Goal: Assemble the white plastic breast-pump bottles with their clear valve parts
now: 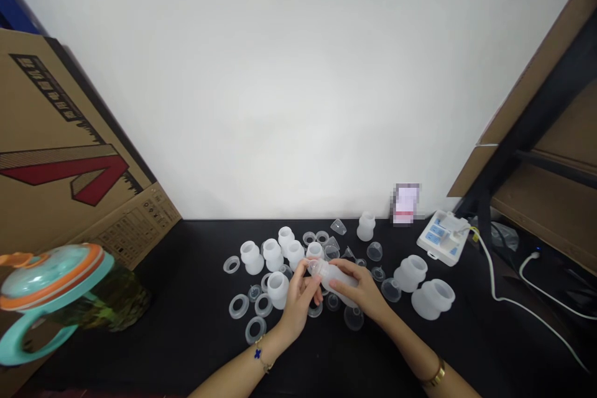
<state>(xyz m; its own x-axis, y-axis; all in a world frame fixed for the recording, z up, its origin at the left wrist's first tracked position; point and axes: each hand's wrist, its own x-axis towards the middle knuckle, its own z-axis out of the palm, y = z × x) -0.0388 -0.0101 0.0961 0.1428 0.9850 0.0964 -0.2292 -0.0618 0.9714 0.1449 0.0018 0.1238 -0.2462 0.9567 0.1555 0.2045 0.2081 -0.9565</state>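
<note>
A translucent white baby bottle [336,278] lies tilted between my two hands above the black table. My right hand [362,289] is wrapped round its body. At its upper left end, the fingers of my left hand [301,292] pinch the clear nipple [315,266]. Just behind and left of my hands stand several white bottle bodies, among them one wide-mouthed body [278,289] close to my left wrist. Translucent collar rings, such as this ring [255,329], lie flat to the left. Clear domed caps, one of them a cap [390,290], lie to the right.
Two larger white bottle bodies [431,298] rest at the right, below a white power strip [442,236] with trailing cables. A teal-lidded jug [60,280] stands at the left before a cardboard box [69,155]. A small pixelated card [405,204] leans on the back wall.
</note>
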